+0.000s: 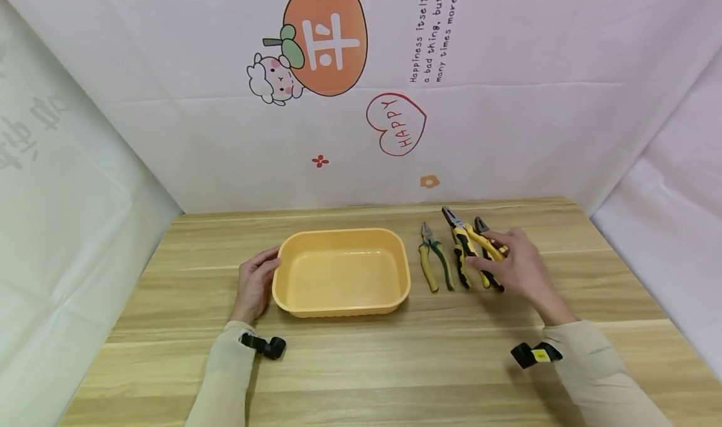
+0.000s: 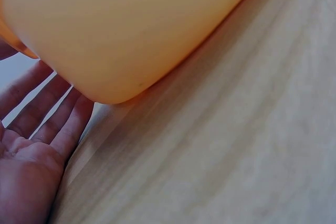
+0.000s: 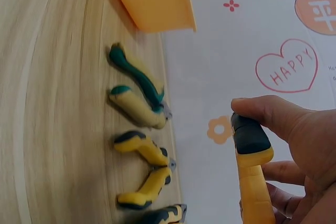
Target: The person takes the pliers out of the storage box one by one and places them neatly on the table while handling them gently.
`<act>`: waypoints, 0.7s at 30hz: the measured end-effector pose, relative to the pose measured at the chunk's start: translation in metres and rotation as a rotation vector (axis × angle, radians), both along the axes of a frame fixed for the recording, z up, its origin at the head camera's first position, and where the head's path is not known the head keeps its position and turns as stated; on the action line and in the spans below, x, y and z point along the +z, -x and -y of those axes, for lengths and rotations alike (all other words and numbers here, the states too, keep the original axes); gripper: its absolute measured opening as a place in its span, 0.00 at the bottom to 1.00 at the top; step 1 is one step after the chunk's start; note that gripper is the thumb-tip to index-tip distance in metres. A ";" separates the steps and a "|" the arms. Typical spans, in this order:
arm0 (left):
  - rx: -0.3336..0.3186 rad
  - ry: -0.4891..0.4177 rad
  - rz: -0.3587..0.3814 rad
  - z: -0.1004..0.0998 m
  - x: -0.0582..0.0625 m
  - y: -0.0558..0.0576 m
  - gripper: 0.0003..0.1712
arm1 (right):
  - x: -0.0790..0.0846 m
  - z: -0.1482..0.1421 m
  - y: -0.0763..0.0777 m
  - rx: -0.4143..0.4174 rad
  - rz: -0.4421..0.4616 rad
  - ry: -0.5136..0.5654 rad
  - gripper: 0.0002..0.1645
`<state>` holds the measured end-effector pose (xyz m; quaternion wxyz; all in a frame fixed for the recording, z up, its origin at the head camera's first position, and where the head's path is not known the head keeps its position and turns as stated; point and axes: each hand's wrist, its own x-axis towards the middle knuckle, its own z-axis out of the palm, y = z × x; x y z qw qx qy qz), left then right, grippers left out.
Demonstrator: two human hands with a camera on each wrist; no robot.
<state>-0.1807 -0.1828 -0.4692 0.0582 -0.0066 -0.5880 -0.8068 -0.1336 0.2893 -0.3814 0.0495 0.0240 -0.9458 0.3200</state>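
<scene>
My right hand [image 1: 516, 264] holds a pair of pliers [image 1: 459, 227] with yellow and black handles, thumb on one handle and fingers at the other. Up close in the right wrist view, the thumb presses the black end of a handle [image 3: 252, 140], above the table. Straight fingers of my left hand [image 2: 39, 124] touch the outer wall of a yellow plastic basin [image 2: 121, 30]. Seen from the head, that hand [image 1: 256, 283] lies at the basin's left end, and the basin [image 1: 341, 311] has nothing in it.
Green-and-yellow pliers [image 1: 431, 261] lie right of the basin. Yellow-and-black pliers [image 3: 147, 171] rest beside them, partly hidden under the held pair in the head view. Another dark-jawed pair [image 1: 481, 225] lies further right. A printed white cloth [image 1: 225, 157] hangs behind the wooden table [image 1: 361, 377].
</scene>
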 end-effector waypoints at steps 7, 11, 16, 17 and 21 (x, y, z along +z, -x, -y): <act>0.007 -0.001 0.001 0.000 0.000 0.000 0.20 | -0.001 -0.012 0.001 -0.035 0.035 0.015 0.48; 0.012 -0.005 0.001 -0.001 0.000 0.000 0.20 | -0.003 -0.019 0.002 -0.047 0.041 0.011 0.47; 0.012 -0.011 0.004 -0.001 0.000 0.000 0.21 | -0.008 -0.029 0.003 -0.063 0.029 -0.014 0.47; 0.010 -0.012 0.005 -0.001 0.000 0.000 0.21 | -0.009 -0.031 0.004 -0.066 0.025 -0.018 0.47; 0.006 -0.012 0.005 0.000 0.000 0.000 0.20 | -0.014 -0.039 0.005 -0.076 0.020 -0.026 0.47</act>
